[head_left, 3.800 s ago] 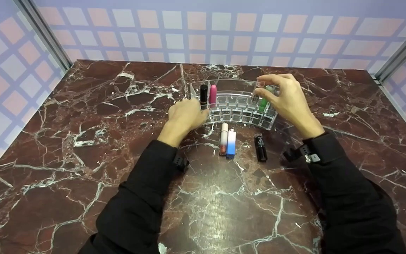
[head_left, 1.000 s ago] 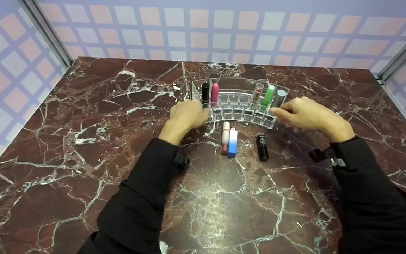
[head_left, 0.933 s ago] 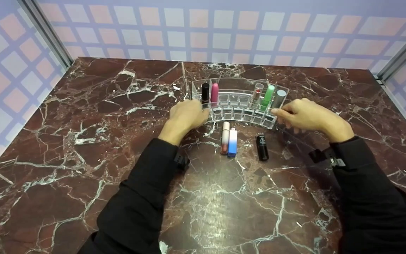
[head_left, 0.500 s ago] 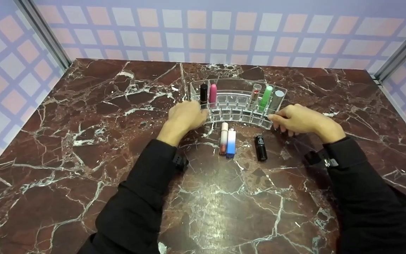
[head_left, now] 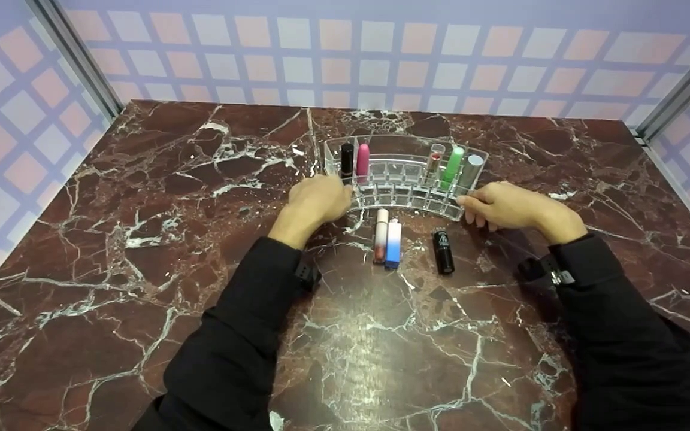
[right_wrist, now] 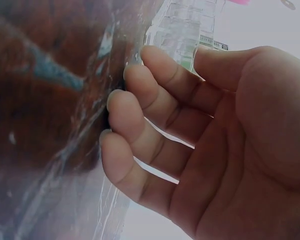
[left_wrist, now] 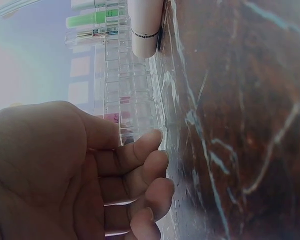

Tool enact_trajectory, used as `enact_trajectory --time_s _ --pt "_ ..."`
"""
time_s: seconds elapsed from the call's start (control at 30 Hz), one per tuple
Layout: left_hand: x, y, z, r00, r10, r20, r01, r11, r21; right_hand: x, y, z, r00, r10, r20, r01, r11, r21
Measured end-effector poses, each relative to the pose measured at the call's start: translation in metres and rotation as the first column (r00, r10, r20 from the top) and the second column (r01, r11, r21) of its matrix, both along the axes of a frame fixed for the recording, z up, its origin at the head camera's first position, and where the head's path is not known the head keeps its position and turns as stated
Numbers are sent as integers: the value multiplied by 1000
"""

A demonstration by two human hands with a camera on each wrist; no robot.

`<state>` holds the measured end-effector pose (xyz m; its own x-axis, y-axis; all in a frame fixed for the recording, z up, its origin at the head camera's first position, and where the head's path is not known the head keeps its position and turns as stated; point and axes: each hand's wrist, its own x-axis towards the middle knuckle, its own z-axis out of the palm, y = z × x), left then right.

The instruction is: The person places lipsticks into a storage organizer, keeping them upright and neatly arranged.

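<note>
In the head view a clear, curved, tiered lipstick organizer (head_left: 405, 173) stands on the marbled table. My left hand (head_left: 315, 200) grips its left end, and my right hand (head_left: 507, 206) holds its right end between thumb and fingers. Both wrist views show curled fingers at the organizer's ends. A black lipstick tube (head_left: 347, 160) and a pink tube (head_left: 362, 160) stand upright in its back row on the left. On the right stand a clear-capped tube (head_left: 435, 158), a green tube (head_left: 452, 167) and a silver-topped tube (head_left: 471, 172), leaning slightly.
In front of the organizer lie a lip gloss tube (head_left: 380, 236) with a pale cap and a white-and-blue tube (head_left: 393, 244), side by side. A black tube (head_left: 442, 251) lies to their right. A patterned back wall (head_left: 375, 60) borders the table (head_left: 141, 335).
My right hand has let go of the clear-capped tube, left upright in the back row, and moved down to the organizer's right end. My left hand has stayed at the left end.
</note>
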<state>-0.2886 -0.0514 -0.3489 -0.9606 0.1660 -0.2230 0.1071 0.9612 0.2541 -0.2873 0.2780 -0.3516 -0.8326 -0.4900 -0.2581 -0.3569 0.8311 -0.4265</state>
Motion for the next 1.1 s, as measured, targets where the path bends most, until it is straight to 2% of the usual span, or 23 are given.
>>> enact_trajectory --time_s 0.33,0.6,0.73,0.9,1.0,1.1 --pt "0 -1 -1 1000 -7 -13 7 1000 -9 -1 0 -2 1000 21 11 -20 1000 -9" --pt "0 0 1 1000 -12 7 12 1000 -16 -1 0 -1 1000 16 16 -15 1000 -9" --pt "1 0 3 999 -4 -35 3 1000 -22 -1 0 -1 1000 13 14 -13 1000 -6" --pt "4 2 6 990 32 -135 -33 999 -5 -1 0 -2 1000 12 10 -12 1000 0" --pt "6 6 9 987 35 -157 -36 999 -4 -1 0 -2 1000 7 14 -7 1000 0" --pt "8 10 12 989 13 -146 -12 1000 2 -1 0 -1 1000 3 21 -3 1000 -2"
